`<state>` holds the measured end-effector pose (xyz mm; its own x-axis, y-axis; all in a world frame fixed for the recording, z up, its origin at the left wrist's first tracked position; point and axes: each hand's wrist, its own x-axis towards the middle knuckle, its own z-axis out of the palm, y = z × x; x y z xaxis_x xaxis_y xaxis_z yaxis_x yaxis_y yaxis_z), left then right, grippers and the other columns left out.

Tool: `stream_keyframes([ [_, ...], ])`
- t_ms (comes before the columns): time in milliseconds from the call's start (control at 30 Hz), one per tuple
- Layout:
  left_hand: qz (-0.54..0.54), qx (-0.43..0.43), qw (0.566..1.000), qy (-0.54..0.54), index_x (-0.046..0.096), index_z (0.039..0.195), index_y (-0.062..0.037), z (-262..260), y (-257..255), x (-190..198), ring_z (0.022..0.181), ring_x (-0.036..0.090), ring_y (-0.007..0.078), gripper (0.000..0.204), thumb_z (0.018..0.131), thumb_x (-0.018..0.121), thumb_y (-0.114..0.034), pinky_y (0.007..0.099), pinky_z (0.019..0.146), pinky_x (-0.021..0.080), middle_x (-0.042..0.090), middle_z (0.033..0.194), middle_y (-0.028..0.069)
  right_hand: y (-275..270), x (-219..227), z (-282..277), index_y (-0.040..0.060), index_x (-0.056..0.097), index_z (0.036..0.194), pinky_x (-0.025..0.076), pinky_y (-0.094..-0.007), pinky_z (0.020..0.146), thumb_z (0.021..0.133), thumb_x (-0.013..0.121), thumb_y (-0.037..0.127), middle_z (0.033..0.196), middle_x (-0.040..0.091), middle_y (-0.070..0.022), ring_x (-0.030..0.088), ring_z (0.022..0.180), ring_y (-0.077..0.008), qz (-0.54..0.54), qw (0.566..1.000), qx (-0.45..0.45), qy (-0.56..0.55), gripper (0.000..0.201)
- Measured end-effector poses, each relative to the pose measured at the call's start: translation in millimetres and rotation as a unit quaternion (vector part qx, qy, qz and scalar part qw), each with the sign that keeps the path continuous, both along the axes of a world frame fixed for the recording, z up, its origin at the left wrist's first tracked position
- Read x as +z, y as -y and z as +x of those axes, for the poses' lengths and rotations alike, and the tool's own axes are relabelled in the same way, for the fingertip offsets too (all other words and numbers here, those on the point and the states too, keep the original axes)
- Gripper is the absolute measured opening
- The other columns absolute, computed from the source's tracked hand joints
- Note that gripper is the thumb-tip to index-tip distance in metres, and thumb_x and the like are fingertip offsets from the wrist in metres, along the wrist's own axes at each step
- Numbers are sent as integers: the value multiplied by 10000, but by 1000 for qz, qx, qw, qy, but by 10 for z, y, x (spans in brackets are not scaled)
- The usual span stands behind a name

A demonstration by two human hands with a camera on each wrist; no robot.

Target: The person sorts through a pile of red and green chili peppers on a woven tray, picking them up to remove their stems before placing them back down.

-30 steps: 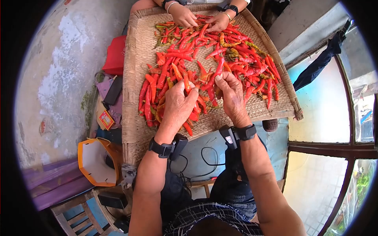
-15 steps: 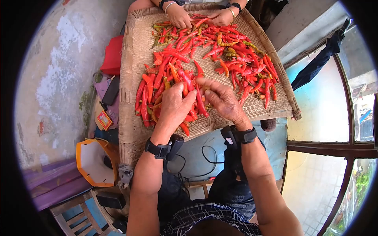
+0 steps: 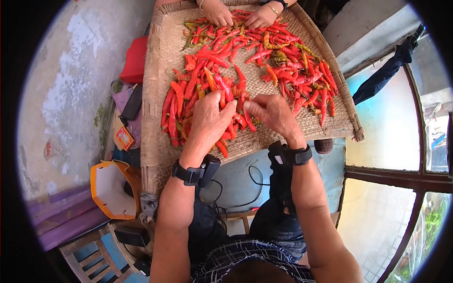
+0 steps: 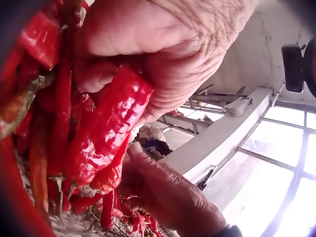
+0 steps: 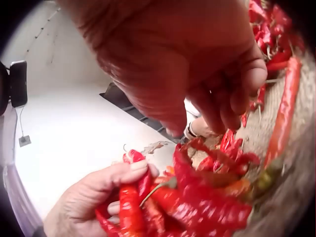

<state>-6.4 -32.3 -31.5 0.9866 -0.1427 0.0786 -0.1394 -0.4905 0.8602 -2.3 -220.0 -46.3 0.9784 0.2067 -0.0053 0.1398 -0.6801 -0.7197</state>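
Observation:
Red chili peppers (image 3: 179, 96) lie heaped on a woven tray (image 3: 158, 61), a few of them orange or greenish. My left hand (image 3: 210, 120) is at the near left heap, its thumb and fingers curled around several red chilies. In the left wrist view a glossy red chili (image 4: 111, 126) sticks out from under the curled fingers. My right hand (image 3: 275, 115) hovers just right of the left one, fingers loosely bent with nothing between them. The right wrist view shows its fingers hanging above the chilies (image 5: 197, 192) and the left hand (image 5: 94, 192) gripping its bunch below.
Across the tray, another person's hands (image 3: 262, 16) work among the far chilies. A second heap of chilies (image 3: 306, 70) lies on the right side. Left of the tray are a red bag (image 3: 135, 60) and an orange-edged box (image 3: 113, 191). A window (image 3: 387, 127) stands at right.
My right hand held a red chili a second ago; it let go, came close to the left hand, then drew slightly right. My left hand stays gripping chilies. The other person's hands shifted a little.

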Motion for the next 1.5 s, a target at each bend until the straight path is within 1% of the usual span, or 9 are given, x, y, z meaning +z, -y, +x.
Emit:
stream_keyframes([
  [467,-7,39,996,80,543,770,26,9,-41,-49,513,537,200,237,825,626,-189,371,530,414,567,596,120,179,0,63,7,625,934,435,-210,554,907,593,208,675,599,-20,546,601,-79,276,953,-18,-122,205],
  [600,14,33,998,50,543,768,26,-14,-41,19,526,546,204,239,825,625,-191,370,536,415,569,600,128,188,-105,372,-33,574,1098,474,-229,594,912,581,228,744,618,-51,589,651,-110,667,714,-214,-20,321],
  [700,24,35,999,26,500,725,19,-19,-32,55,583,570,339,252,813,620,-186,422,576,437,564,622,177,134,-171,405,-51,534,1208,500,-280,623,899,583,226,835,657,-135,653,739,-215,260,950,-157,69,418],
  [767,31,27,998,51,499,728,21,-14,-28,29,598,566,359,249,809,618,-181,430,578,434,565,642,191,-3,-366,468,11,616,1099,510,-373,670,875,593,213,864,650,-208,651,770,-312,91,987,-53,124,302],
  [933,32,27,998,57,500,732,27,-15,-34,4,632,574,377,250,803,619,-181,439,587,437,565,658,207,-204,-486,464,36,654,990,502,-426,697,848,603,191,830,644,-220,626,758,-379,-50,979,29,194,217],
  [1267,43,34,997,60,516,754,26,-31,-68,12,662,580,395,244,805,618,-190,454,608,442,580,674,205,260,-103,244,29,603,1054,431,-194,565,884,601,68,808,596,4,525,663,-51,398,903,-114,115,174],
  [1333,52,32,997,49,518,759,21,-39,-57,41,666,582,394,239,806,616,-192,454,610,443,584,679,204,328,-106,267,31,498,1242,473,-241,622,881,613,116,939,630,-84,581,748,-112,368,876,-242,197,388],
  [1400,61,29,997,39,521,764,17,-32,-50,30,670,584,394,234,807,615,-193,454,612,443,588,684,203,382,-101,276,26,463,1277,496,-405,749,814,661,182,1029,619,-188,601,860,-345,-104,860,-278,416,527],
  [1500,53,20,997,61,543,829,18,-25,-54,-26,571,569,273,199,826,604,-172,379,571,424,566,635,157,349,-174,151,64,625,1022,485,-419,793,771,627,84,1040,612,-151,563,976,-366,-67,960,-135,237,252],
])
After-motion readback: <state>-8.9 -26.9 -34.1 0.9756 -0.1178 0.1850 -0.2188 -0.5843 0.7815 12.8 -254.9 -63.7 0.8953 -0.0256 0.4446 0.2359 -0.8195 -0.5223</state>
